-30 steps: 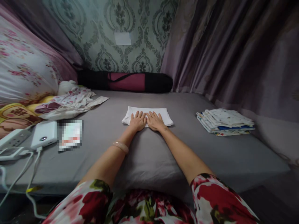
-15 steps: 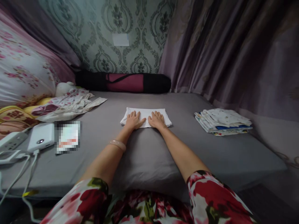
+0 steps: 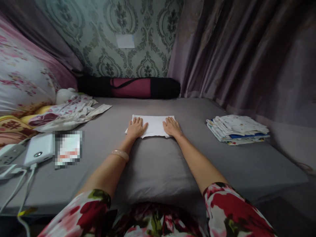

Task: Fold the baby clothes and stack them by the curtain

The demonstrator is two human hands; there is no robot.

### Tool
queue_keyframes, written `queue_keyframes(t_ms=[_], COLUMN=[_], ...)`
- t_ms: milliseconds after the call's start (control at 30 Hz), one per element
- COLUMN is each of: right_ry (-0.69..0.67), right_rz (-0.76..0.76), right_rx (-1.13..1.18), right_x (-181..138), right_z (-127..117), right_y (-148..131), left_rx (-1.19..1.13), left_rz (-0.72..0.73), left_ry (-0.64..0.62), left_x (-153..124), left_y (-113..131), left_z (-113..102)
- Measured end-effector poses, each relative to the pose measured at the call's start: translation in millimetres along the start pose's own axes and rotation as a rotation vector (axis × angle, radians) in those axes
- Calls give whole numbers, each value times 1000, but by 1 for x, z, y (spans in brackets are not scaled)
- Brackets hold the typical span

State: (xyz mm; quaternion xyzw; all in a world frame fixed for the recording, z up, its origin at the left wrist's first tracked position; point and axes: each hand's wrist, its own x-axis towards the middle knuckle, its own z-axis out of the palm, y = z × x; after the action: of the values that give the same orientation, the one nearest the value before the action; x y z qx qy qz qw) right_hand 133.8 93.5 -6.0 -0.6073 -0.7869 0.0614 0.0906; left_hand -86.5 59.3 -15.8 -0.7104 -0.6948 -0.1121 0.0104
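A folded white cloth [image 3: 154, 126] lies flat on the grey bed sheet [image 3: 158, 164] in front of me; I cannot make out what kind of garment or cloth it is. My left hand [image 3: 136, 127] rests palm down on its left end, fingers spread. On the right end lies my right hand [image 3: 172, 126], also palm down with the fingers stretched out. Neither hand grips anything. The bare middle of the cloth shows between them.
To the right sits a stack of folded patterned clothes [image 3: 238, 130]. A white power bank [image 3: 39, 149] with cables and a power strip [image 3: 11, 153] lie at left, near crumpled clothing [image 3: 71, 113]. A long black and maroon bag [image 3: 130, 88] lies along the wall.
My hands have slid apart across the white cloth, left hand to the left and right hand to the right, from near its middle to its ends. The view has shifted slightly.
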Motion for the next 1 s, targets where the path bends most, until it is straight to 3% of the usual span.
queue_keyframes(t_ms=[433, 1000], right_ry=[27, -14], right_rz=[92, 88], right_rx=[9, -39], right_x=[1, 2], right_z=[2, 2], right_y=[1, 0], left_rx=[39, 59], left_rz=[-63, -82], left_ry=[5, -37], left_x=[-1, -1], left_y=[2, 5], left_z=[1, -3])
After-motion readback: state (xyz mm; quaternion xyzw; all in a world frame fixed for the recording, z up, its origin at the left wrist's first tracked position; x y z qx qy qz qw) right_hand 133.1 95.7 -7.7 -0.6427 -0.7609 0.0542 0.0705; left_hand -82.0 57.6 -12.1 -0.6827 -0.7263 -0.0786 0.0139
